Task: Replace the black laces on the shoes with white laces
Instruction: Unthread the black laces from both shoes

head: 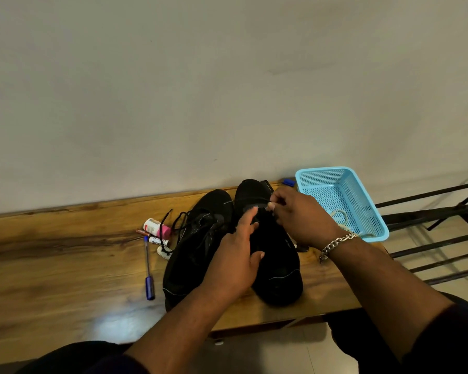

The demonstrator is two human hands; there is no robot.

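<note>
Two black shoes stand side by side on the wooden table, toes away from me. The left shoe (197, 247) has loose black laces (170, 225) trailing off to its left. My left hand (235, 260) rests on the right shoe (278, 265), fingers stretched toward its lacing. My right hand (300, 220), with a chain bracelet at the wrist, pinches something small at that shoe's upper eyelets; the lace itself is too dark to make out. A white lace (341, 217) lies coiled in the blue basket.
The blue mesh basket (362, 195) sits at the table's (65, 265) right end. Left of the shoes lie a blue pen (148, 271), markers (157, 240) and a small white-and-pink bottle (156, 227). A black metal rack (443, 230) stands right of the table. A wall is behind.
</note>
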